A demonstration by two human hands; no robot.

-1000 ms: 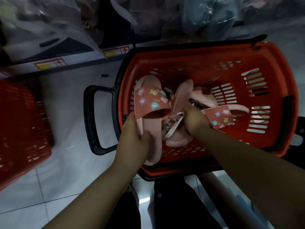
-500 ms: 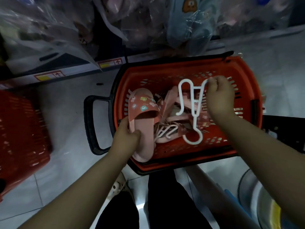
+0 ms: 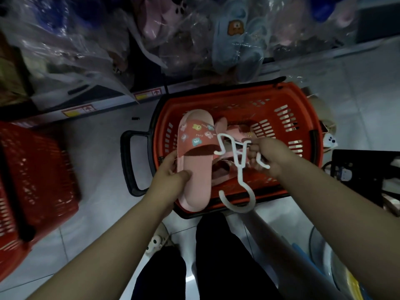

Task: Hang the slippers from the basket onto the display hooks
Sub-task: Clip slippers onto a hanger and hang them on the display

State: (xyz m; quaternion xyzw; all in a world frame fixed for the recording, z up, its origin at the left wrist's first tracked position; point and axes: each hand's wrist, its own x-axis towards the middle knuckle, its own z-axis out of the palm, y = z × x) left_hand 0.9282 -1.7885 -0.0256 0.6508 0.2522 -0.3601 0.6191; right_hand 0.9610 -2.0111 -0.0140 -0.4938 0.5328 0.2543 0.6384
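Left hand (image 3: 171, 180) grips the heel end of a pink slipper (image 3: 195, 156), fingers wrapped round its sole, holding it over the near-left part of the orange basket (image 3: 307, 118). Right hand (image 3: 267, 155) pinches the cross-bar of a white plastic hanger (image 3: 237, 169), closed around it. Half a second ago that hanger was held apart, over the basket's far right side; it has now swung across so one prong touches or sits just beside the slipper's printed strap, big hook hanging over the basket's near rim. That suggests the slipper is about to be threaded on. More pink slippers (image 3: 225, 167) remain in the basket, under the hanger; nothing has reached the display hooks yet.
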